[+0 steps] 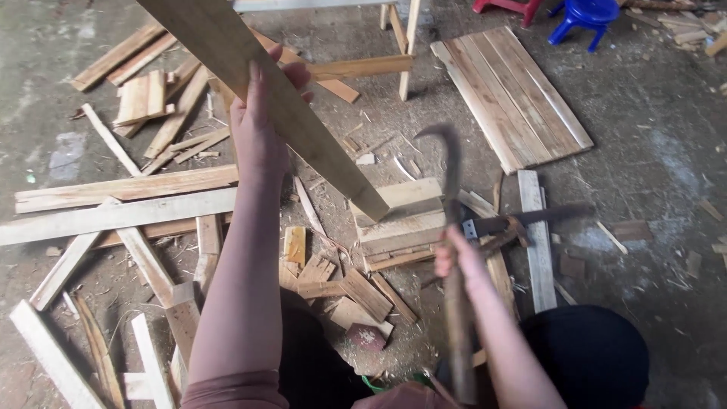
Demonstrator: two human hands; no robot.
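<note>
The left hand (261, 125) is seen clenched around a long wooden plank (284, 106); the fingers are wrapped over its far edge and the thumb is laid along its near face. The plank is held tilted, its upper end running out of view at the top left, its lower cut end (371, 206) pointed down to the right and resting on or just above a block of stacked boards (401, 220); contact cannot be confirmed.

The right hand (458, 257) is closed around the dark handle of a hooked blade tool (452, 227). The curved tip (435, 132) is raised beyond the fingers, to the right of the plank and apart from it.

Around the block, offcuts and splinters (341, 288) are scattered on the concrete floor (651, 136). Long slats (121, 201) are noted at left, a slatted panel (511, 95) at far right, a blue stool (587, 15) beyond it.
</note>
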